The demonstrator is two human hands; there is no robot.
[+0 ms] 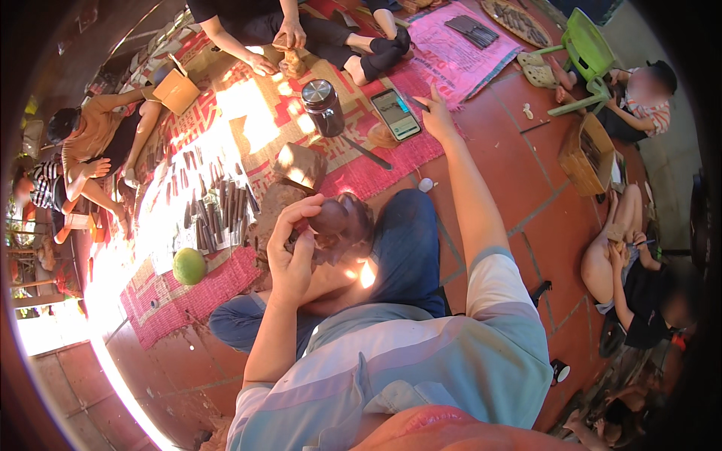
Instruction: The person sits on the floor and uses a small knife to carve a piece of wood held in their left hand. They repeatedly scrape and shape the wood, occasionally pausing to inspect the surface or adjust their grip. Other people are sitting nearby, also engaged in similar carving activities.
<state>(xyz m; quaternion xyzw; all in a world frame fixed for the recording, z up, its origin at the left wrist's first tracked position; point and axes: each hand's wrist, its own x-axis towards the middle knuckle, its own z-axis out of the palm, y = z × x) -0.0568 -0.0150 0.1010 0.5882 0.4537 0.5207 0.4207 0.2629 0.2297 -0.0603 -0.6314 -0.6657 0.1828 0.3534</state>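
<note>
Two hands are well apart: the left hand (287, 252) is gripping a brown rounded piece (329, 218), and the right hand (438, 119) is beside a phone (396, 115).

The piece is smooth, dark brown and slightly shiny, raised above the lap; its exact shape cannot be told. The right hand has partly bent fingers with a slim dark stick (416, 103) at them; whether they grip it cannot be told. Small text shows on the phone's lit screen, and printing covers the pink sheet (459, 68).
</note>
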